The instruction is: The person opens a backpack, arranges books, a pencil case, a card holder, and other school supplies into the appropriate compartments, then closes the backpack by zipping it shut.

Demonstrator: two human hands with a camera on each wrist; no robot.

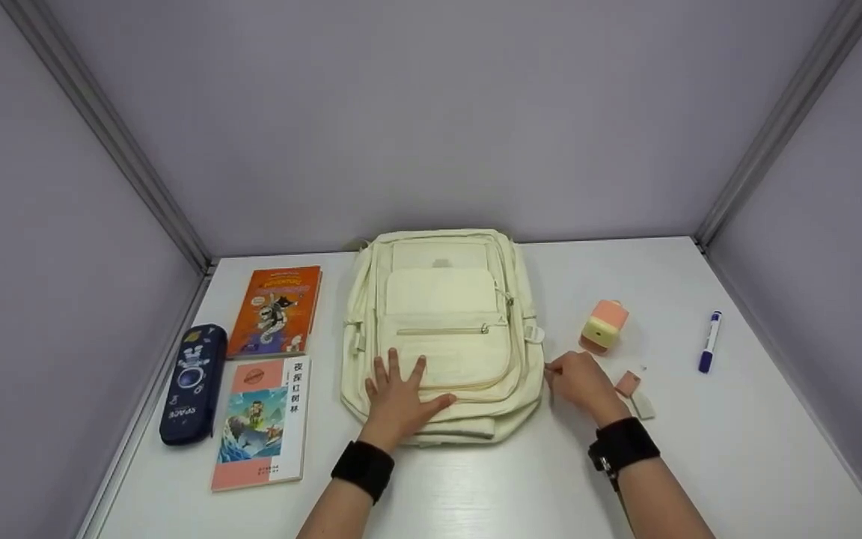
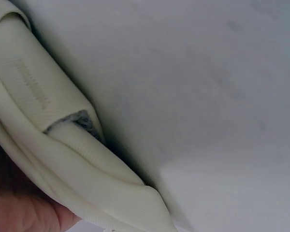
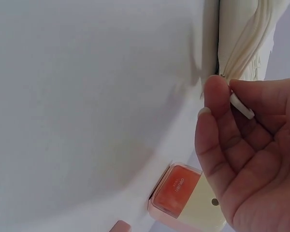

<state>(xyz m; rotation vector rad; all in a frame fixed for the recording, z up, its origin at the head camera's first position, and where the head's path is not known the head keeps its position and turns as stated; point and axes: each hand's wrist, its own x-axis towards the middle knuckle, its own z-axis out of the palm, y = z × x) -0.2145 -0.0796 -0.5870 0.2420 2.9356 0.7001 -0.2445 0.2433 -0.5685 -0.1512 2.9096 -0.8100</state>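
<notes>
A cream backpack [image 1: 446, 299] lies front side up at the back middle of the table. With its fingers spread, my left hand [image 1: 399, 400] rests on the lower front of the backpack; in the left wrist view only part of that hand [image 2: 19, 203] shows beside the bag's edge. At the backpack's lower right side, my right hand [image 1: 584, 382] pinches a small whitish zipper pull [image 3: 241, 106] between thumb and forefinger. The pull itself is hidden in the head view.
Right of the bag are a pink and yellow pencil sharpener [image 1: 604, 326], a small pink item [image 1: 628, 384], a whitish piece [image 1: 643, 406] and a blue-capped marker [image 1: 710, 342]. Leftward lie an orange book [image 1: 274, 311], a pink-and-white book [image 1: 260, 423] and a navy pencil case [image 1: 194, 384].
</notes>
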